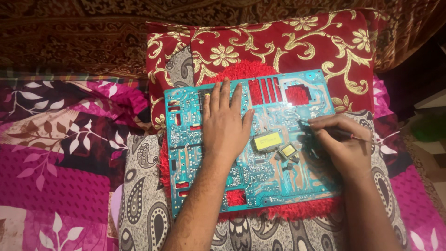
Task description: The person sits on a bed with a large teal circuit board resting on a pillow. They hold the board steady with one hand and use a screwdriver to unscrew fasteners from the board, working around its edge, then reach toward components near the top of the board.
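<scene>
Circuit board (260, 153) on red mat (241, 69), patterned bed, frame centre.
Left hand (226, 126) flat, released, pressing board; right hand (341, 144) at centre right grasping thin tool (346, 135).

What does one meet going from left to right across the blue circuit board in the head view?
Flat left hand → large yellow-topped rectangular component → smaller yellow-topped square component → right hand holding a thin dark tool, all on the blue-green circuit board.

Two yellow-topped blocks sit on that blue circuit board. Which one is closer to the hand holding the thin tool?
The smaller yellow-topped block, lower and to the right. It lies nearer the right hand holding the thin tool; the larger block sits beside the flat left hand.
</scene>
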`<action>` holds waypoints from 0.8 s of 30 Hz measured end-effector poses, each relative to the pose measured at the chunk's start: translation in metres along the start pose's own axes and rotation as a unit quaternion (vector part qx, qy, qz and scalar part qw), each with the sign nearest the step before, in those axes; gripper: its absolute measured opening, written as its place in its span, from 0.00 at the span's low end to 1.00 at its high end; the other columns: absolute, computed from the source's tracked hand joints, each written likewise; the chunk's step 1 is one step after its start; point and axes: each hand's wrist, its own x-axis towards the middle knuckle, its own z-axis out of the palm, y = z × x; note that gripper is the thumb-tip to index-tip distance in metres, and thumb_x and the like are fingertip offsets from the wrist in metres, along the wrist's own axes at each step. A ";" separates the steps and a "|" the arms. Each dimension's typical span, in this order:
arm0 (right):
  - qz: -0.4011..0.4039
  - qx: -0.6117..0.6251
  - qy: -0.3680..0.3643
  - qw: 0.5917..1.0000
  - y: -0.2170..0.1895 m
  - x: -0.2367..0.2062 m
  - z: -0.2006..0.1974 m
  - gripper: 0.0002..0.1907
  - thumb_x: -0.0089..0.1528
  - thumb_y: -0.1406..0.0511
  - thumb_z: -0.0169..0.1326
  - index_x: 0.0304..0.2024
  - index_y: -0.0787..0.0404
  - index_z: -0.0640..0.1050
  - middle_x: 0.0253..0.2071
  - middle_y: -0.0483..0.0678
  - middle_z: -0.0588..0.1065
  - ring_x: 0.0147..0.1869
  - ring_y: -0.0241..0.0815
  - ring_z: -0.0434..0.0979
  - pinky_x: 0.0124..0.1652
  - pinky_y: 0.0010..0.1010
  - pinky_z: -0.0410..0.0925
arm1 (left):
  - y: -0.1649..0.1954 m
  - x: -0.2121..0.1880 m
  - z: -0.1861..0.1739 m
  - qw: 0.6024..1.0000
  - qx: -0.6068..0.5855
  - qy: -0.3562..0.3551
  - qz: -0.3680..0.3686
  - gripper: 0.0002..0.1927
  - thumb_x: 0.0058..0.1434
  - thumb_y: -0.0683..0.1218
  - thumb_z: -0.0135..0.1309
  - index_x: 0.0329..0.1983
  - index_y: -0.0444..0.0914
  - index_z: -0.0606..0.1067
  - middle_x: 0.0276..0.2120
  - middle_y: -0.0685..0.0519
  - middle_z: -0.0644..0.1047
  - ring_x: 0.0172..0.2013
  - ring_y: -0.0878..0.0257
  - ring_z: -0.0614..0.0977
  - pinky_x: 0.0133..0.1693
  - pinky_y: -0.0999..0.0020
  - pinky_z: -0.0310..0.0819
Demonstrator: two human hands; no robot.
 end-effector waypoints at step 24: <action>0.019 -0.017 0.001 1.000 0.002 0.001 0.000 0.07 0.61 0.77 0.55 0.41 0.68 0.81 0.46 0.53 0.82 0.51 0.39 0.82 0.54 0.28 0.74 | 0.000 0.000 -0.001 1.000 -0.002 0.003 0.001 0.34 0.66 0.58 0.52 0.72 0.38 0.64 0.73 0.42 0.58 0.73 0.47 0.55 0.70 0.46 0.45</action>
